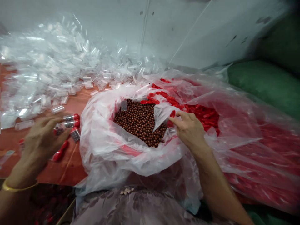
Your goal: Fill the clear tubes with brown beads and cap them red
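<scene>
My right hand (pixel 191 129) pinches a small red cap (pixel 172 114) between thumb and fingers, over the right rim of an open plastic bag (pixel 98 137). Small round brown balls (pixel 138 122) fill the bag's opening, and a clear tube (pixel 124 105) lies on them at the left. On the left, my left hand (pixel 42 142) has its fingers apart beside several red-capped tubes (pixel 71 123); whether it touches one is unclear. Dark contents show in these tubes. More red caps (pixel 203 115) lie inside a clear bag to the right.
A large heap of clear tubes (pixel 51 62) spreads across the back left of the orange-red table surface (pixel 72 162). A pale wall (pixel 117 25) stands behind. A green sack-like shape (pixel 262 84) is at the right. Below the left table edge, a box (pixel 67 214) holds dark and red items.
</scene>
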`<state>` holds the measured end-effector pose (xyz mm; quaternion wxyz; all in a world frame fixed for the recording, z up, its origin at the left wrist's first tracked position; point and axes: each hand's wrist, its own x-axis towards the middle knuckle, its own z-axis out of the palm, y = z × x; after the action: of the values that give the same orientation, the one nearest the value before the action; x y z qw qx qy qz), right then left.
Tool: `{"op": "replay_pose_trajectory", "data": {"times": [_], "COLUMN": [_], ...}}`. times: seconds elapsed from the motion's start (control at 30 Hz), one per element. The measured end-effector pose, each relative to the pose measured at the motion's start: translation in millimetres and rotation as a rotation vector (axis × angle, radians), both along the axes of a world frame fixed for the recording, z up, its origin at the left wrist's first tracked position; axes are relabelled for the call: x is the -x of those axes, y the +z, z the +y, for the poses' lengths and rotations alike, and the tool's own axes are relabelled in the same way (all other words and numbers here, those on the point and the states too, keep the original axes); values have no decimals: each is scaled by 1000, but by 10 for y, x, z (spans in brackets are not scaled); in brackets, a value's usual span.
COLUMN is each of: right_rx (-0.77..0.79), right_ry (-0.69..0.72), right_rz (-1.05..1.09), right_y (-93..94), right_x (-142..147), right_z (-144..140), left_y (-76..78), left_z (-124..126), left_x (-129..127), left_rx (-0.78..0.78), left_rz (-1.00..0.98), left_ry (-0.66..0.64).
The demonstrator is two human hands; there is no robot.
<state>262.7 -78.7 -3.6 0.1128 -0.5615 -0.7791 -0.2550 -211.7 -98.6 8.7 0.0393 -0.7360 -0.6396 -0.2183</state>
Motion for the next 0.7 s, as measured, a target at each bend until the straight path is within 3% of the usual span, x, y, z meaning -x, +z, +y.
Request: {"op": "replay_pose_trajectory", "data": {"times": [0.07,0.13,0.2,0.33,0.43,0.53,0.6,0.7], "right_rx": [1,-17,-69,-136,-23,220,359,440], "right_ry": [14,43,56,87,138,179,216,242], "right_rz": [-89,-166,-172,149,606,1034,1177,1208], "right_y": [26,66,108,128,31,-119,-199,-247], "right_x": [20,32,43,127,318,576,707,775], "right_z": [42,65,61,-8,-66,-77,-59,-35], "left_y": [79,127,150,142,86,33,44,140], "left_z": [135,324,548,998,1219,1286,1265,1194], "left_x": [-409,-856,-1264,-1820,-2011,-2061,-2033,-1953], "left_rx": [-120,-94,53,269,315,332,323,332], "left_rz": [71,124,193,279,289,273,252,313], "left_ry": [-114,-311,-415,-245,-178,-191,-219,-317]}}
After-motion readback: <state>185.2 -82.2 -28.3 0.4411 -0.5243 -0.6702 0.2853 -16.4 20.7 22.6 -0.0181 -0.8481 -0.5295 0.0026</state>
